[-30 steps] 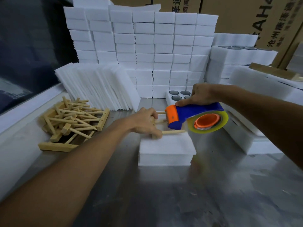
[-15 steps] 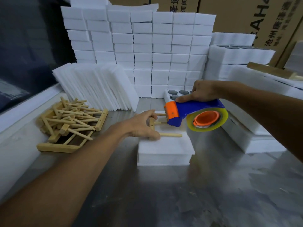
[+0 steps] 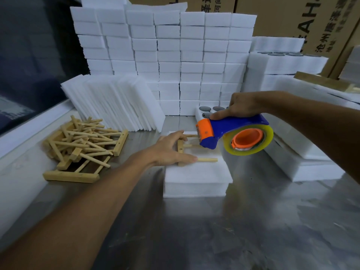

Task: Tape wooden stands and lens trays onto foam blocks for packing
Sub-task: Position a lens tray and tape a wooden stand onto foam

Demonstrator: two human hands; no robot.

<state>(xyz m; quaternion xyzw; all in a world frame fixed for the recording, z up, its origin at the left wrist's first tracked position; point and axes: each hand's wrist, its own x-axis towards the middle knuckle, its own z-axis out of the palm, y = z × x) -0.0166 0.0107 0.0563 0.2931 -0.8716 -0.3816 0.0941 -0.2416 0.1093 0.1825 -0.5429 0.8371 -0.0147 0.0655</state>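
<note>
Right grip [image 3: 243, 107] clutches tape dispenser [image 3: 229, 133], hiding stand [image 3: 181, 147] pegs; left grip [image 3: 171, 149] presses flat.

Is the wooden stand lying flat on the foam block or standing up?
Lying flat: the wooden stand rests pegs sideways on the foam block, the left hand pressing it down.

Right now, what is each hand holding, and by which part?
The right hand grips the blue-and-orange tape dispenser by its blue handle. The left hand grips nothing; its straight fingers press the wooden stand onto the white foam block.
</note>
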